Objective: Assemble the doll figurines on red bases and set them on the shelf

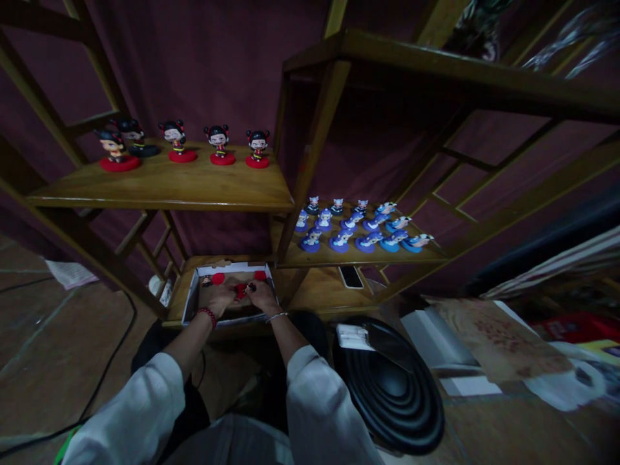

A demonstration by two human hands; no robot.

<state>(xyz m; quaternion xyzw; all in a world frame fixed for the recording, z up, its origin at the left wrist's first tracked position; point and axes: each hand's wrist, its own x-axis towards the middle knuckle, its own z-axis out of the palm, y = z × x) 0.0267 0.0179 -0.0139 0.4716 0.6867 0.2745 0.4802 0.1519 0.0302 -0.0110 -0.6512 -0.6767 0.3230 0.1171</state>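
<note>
Over a shallow white cardboard box on the low shelf, my two hands meet around a small toy figurine. My left hand is closed on its red round base. In my closed right hand is the dark-haired figurine, partly hidden by the fingers. The two parts touch or nearly touch; I cannot tell whether they are joined. Inside the box lie a loose red disc, a second red disc and a small figurine piece.
Several figurines on red bases stand on the upper left shelf. Blue and purple figurines fill the right shelf. A phone lies below them. Beside me is a black ribbed stool with a white item on it.
</note>
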